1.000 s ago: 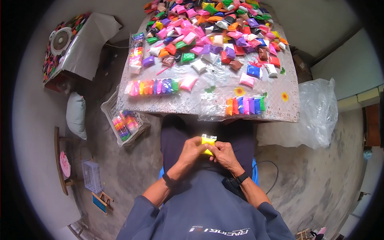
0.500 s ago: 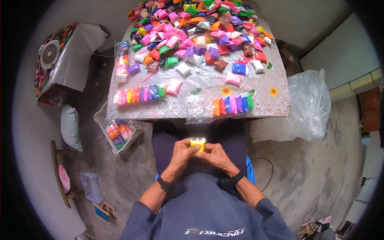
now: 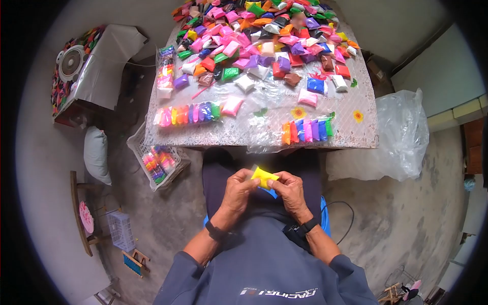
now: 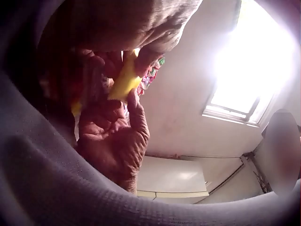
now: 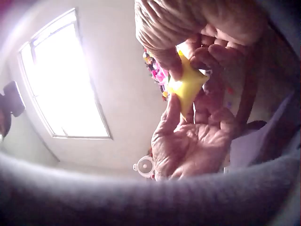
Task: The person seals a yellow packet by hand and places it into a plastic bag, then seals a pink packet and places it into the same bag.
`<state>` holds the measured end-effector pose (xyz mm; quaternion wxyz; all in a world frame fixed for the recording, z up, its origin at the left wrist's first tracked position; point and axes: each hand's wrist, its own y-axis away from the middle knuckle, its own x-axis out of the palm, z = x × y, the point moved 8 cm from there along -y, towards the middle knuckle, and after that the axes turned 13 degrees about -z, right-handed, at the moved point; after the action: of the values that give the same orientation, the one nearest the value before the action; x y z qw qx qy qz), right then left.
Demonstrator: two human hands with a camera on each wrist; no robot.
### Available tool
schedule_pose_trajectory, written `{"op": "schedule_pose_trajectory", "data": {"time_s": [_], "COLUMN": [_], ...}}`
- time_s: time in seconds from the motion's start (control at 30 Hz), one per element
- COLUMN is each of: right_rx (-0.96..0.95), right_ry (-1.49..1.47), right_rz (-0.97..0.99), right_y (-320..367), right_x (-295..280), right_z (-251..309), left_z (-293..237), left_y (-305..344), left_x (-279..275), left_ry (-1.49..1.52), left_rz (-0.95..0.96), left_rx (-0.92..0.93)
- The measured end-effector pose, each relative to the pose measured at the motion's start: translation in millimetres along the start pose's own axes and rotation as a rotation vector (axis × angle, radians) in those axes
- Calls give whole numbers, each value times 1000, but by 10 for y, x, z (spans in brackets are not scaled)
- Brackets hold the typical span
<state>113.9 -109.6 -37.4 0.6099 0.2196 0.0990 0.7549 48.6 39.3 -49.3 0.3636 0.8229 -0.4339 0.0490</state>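
Note:
Over the person's lap, a small puffy yellow packet [image 3: 264, 178] is held between both hands. The left hand [image 3: 235, 195] pinches its left end between thumb and fingers, and the right hand [image 3: 291, 194] grips the right end the same way. Both thumbs press on its near side, and it lies slanted. From the left wrist, the yellow packet [image 4: 126, 84] appears between the thumbs, partly covered by fingers. In the right wrist view its yellow face [image 5: 188, 84] looks pulled to points at the corners.
On the lace-covered table [image 3: 335, 134] lies a big heap of coloured packets [image 3: 244, 40]. Nearer are bagged rows of packets [image 3: 188, 114] and a loose colour row [image 3: 307, 131] on clear plastic. A white basket [image 3: 157, 160] stands left, a large plastic bag [image 3: 386, 142] right.
The yellow packet has turned from upright to a slant, its clear end now toward the left hand. The hands have moved slightly apart. The head view shifted left and back.

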Motion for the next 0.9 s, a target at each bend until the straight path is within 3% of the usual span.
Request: {"op": "schedule_pose_trajectory", "data": {"time_s": [0.17,0.23,0.33,0.47,0.63,0.9], "right_rx": [-31,-92,-94,-91,-39,-63], "right_ry": [77,314,385,367,131,154], "right_rz": [69,148,208,197,75,26], "right_y": [-92,-96,-111,-71,-25,-84], "right_x": [-73,-40,-22,6,-44,-44], "right_z": [161,267,214,245,107,-195], "left_z": [-261,-295,-254,-233,-256,-70], "left_y": [129,128,122,108,149,112], "left_x": [116,135,156,146,165,45], "left_ry": [-134,-227,-302,-355,-359,-381], "left_rz": [67,83,117,109,28,-157], "left_rx": [87,112,94,104,151,252]}}
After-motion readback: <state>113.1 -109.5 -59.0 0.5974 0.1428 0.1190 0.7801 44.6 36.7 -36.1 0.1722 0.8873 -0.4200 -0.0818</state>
